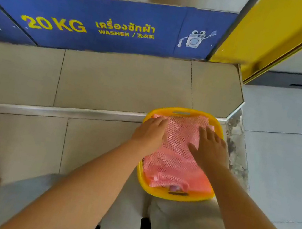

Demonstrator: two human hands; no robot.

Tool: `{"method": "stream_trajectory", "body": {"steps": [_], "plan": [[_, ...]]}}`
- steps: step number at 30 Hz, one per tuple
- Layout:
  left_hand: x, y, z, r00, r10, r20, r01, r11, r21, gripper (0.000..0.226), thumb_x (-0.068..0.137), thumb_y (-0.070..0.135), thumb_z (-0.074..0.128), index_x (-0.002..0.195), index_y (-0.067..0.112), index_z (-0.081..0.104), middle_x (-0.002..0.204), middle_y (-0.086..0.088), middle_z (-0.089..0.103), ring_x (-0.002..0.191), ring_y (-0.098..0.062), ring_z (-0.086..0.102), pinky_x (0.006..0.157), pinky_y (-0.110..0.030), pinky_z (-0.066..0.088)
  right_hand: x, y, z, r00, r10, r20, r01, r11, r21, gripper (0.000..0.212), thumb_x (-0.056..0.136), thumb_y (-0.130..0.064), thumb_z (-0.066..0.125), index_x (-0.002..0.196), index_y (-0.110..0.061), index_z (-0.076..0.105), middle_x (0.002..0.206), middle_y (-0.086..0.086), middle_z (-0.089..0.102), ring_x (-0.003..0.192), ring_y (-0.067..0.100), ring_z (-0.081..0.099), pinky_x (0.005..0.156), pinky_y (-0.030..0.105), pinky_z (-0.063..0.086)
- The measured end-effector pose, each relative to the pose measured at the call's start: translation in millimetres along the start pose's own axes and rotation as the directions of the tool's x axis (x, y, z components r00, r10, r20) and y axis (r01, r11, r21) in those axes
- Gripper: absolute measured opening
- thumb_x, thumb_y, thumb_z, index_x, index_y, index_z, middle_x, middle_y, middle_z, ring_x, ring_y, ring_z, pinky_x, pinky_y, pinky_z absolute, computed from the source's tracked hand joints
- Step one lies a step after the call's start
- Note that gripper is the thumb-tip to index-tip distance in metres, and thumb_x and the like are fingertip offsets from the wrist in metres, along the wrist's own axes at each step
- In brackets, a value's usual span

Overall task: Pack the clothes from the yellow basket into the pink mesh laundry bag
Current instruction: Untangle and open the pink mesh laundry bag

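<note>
single view, head-mounted, wide-angle. it faces forward and steeply down, with the yellow basket (158, 193) near, just below centre-right. the blue washer panel (103, 9) spans the upper frame, farther off; the tiled floor (277, 153) lies right.

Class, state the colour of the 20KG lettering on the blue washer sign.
Yellow 20KG lettering, clearest in the head view.

Beige tiled step (112, 81) w/ metal edging (58, 110), blue 20KG washer sign (101, 24) behind, yellow panel (266, 29) – white floor tiles (281, 153) rt.
</note>
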State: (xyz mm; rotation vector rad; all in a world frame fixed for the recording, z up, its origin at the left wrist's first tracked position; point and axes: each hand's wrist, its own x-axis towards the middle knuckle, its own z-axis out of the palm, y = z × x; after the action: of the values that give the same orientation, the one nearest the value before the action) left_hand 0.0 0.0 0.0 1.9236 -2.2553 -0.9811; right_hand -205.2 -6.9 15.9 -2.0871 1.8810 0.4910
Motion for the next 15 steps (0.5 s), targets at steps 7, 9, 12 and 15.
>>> {"method": "stream_trajectory", "body": {"steps": [7, 9, 12, 15], "plan": [[54.7, -6.3, 62.7, 1.0, -0.018, -0.003, 0.018, 0.986, 0.165, 0.062, 0.097, 0.025, 0.056, 0.153, 0.014, 0.03, 0.162, -0.009, 0.027, 0.145, -0.033, 0.031, 0.117, -0.044, 0.028, 41.0, 10.4, 60.0, 0.998, 0.053, -0.035, -0.053, 0.999, -0.007, 0.089, 0.084, -0.064, 0.051, 0.152, -0.02, 0.012, 0.156, 0.01, 0.029, 0.139, 0.033, 0.036, 0.109, 0.047, 0.034], [62.1, -6.8, 72.5, 0.998, -0.061, 0.014, 0.057, 0.973, 0.222, 0.065, 0.096, 0.028, 0.057, 0.153, 0.013, 0.029, 0.159, -0.014, 0.032, 0.143, -0.035, 0.033, 0.117, -0.046, 0.026, 50.0, 12.7, 65.8, 0.995, 0.046, -0.089, -0.049, 0.998, -0.038, 0.088, 0.081, -0.063, 0.055, 0.149, -0.02, 0.018, 0.144, 0.01, 0.046, 0.129, 0.033, 0.046, 0.101, 0.046, 0.038], [67.1, -6.8, 85.5, 0.995, -0.098, -0.004, 0.094, 0.947, 0.306, 0.062, 0.098, 0.034, 0.056, 0.148, 0.008, 0.031, 0.149, -0.018, 0.044, 0.139, -0.036, 0.039, 0.115, -0.045, 0.028, 57.7, 15.2, 73.7, 0.985, 0.034, -0.171, -0.041, 0.999, -0.035, 0.081, 0.077, -0.06, 0.06, 0.142, -0.021, 0.031, 0.132, 0.007, 0.053, 0.123, 0.031, 0.049, 0.096, 0.046, 0.038], [67.0, -5.6, 87.7, 0.992, -0.128, -0.018, 0.126, 0.93, 0.344, 0.067, 0.094, 0.038, 0.064, 0.146, 0.007, 0.037, 0.145, -0.016, 0.05, 0.135, -0.034, 0.044, 0.11, -0.043, 0.033, 58.5, 14.5, 76.9, 0.969, -0.016, -0.247, -0.008, 0.995, -0.096, 0.061, 0.081, -0.053, 0.062, 0.132, -0.022, 0.049, 0.125, 0.005, 0.055, 0.119, 0.029, 0.049, 0.093, 0.044, 0.037]]}}
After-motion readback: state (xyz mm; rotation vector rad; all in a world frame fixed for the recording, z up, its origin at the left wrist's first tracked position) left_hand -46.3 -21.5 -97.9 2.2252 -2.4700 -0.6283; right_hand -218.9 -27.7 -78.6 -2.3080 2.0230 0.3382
